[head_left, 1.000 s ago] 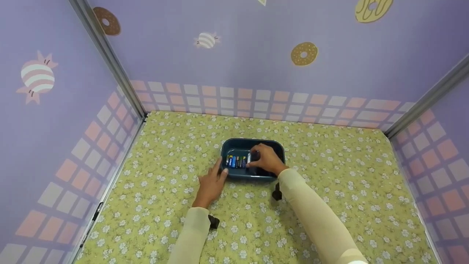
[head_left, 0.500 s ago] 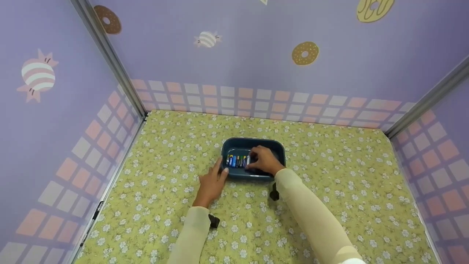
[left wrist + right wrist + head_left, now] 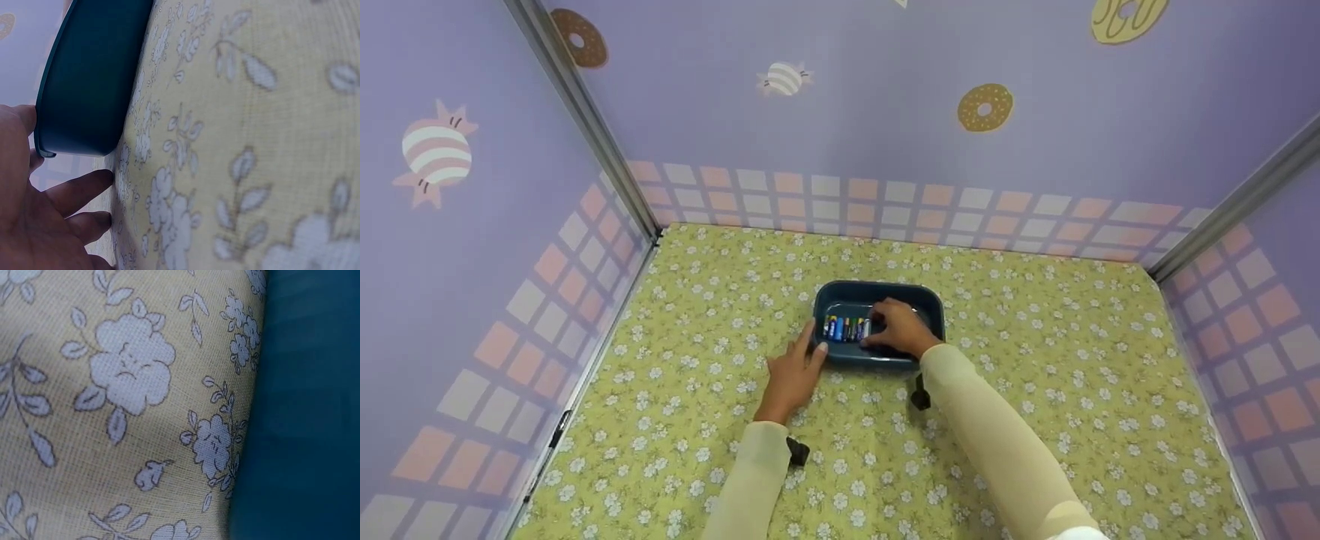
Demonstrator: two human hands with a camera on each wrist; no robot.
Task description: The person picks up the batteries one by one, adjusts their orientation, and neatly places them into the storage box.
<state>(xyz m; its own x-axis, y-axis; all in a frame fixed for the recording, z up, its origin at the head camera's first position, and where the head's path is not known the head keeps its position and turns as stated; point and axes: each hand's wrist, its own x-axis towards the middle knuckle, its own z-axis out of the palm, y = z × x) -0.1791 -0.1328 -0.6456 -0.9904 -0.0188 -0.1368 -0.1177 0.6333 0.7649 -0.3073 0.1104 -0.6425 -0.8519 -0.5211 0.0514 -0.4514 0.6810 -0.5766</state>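
In the head view, a dark teal plastic basin [image 3: 877, 361] stands on the flowered cloth with a side-by-side row of several batteries [image 3: 839, 330] inside, toward its left. My right hand [image 3: 901, 327] reaches into the basin and pinches a white battery [image 3: 866, 328] at the row's right end between thumb and fingers. Against the basin's front left corner rests my left hand [image 3: 795, 375], thumb at the rim and fingers extended along the outside. The left wrist view shows its lower fingers [image 3: 79, 194] spread toward the cloth. The right wrist view shows only cloth and basin wall, no hand.
Yellow cloth with white flowers [image 3: 1035, 360] covers the surface. Purple walls [image 3: 870, 112] with sweets printed on them enclose it at the back and both sides, joined by grey metal posts [image 3: 585, 120]. A dark wrist camera [image 3: 798, 452] sits under the left cuff.
My right hand has shifted slightly left, bringing the white battery up beside the row. The left hand and the basin have stayed in place.
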